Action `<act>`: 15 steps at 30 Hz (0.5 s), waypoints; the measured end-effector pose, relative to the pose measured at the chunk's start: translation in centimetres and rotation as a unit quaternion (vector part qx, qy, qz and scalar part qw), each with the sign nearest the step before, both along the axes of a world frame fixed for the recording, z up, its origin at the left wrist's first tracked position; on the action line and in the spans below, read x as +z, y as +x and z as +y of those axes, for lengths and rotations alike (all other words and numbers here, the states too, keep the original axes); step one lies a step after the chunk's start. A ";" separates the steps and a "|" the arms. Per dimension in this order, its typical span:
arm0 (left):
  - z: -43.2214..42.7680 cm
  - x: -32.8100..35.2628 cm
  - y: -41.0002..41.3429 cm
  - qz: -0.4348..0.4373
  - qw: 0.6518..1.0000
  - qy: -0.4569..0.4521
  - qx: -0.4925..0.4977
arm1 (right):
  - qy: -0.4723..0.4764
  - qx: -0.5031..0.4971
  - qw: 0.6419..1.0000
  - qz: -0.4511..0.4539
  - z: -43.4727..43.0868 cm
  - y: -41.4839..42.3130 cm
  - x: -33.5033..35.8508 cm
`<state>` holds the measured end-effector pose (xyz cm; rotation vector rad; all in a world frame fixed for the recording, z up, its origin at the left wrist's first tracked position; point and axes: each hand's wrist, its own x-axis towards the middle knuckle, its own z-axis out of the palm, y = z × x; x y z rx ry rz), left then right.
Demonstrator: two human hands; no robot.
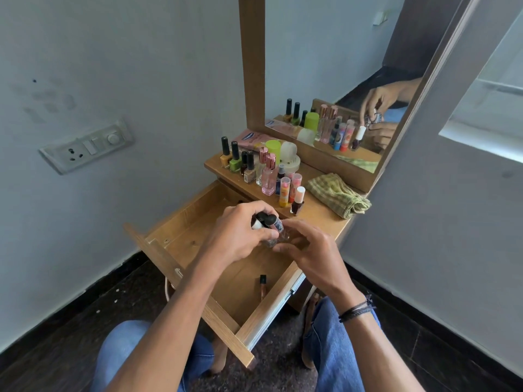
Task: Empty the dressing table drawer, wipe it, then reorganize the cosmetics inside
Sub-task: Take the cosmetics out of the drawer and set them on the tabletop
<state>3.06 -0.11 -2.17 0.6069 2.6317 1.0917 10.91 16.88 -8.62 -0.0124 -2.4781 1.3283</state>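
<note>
Your left hand (240, 236) curls tight round a cluster of small bottles (271, 226) above the open drawer (195, 230), near its back wall. The cluster shows two rounded matt black caps, one white cap, a dark patterned label and clear glass below. Your right hand (311, 256) meets the cluster from the other side, fingers bent and tips against the glass. Your own knuckles hide whether they pinch it, so I cannot tell its grip. How many bottles are in the bunch is also hard to make out.

The drawer is pale grained wood, box-shaped, its floor mostly bare. One slim tube (263, 287) with a square black cap lies flat beside the right wall, towards the front corner.

On the dressing table top (322, 216), crowded along its left edge, stand glossy nail polish bottles (230, 158), a pink glass perfume bottle (268, 179) and printed lip balm tubes (285, 190). A crumpled green checked cloth (336, 193) lies at the back right edge, below the wood-framed mirror (325, 66), whose frame cuts off the reflection of your hands.
</note>
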 end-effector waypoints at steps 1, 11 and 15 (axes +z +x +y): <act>0.2 0.0 0.1 0.000 1.000 -0.006 -0.007 | -0.011 -0.003 1.000 -0.008 0.3 0.1 0.1; 1.6 -0.2 -0.6 0.002 0.995 0.086 0.044 | -0.071 -0.171 0.982 0.036 2.0 -0.8 0.9; 2.0 -0.3 -1.3 0.029 0.991 0.089 0.091 | -0.028 -0.251 0.966 0.053 2.5 -2.1 1.4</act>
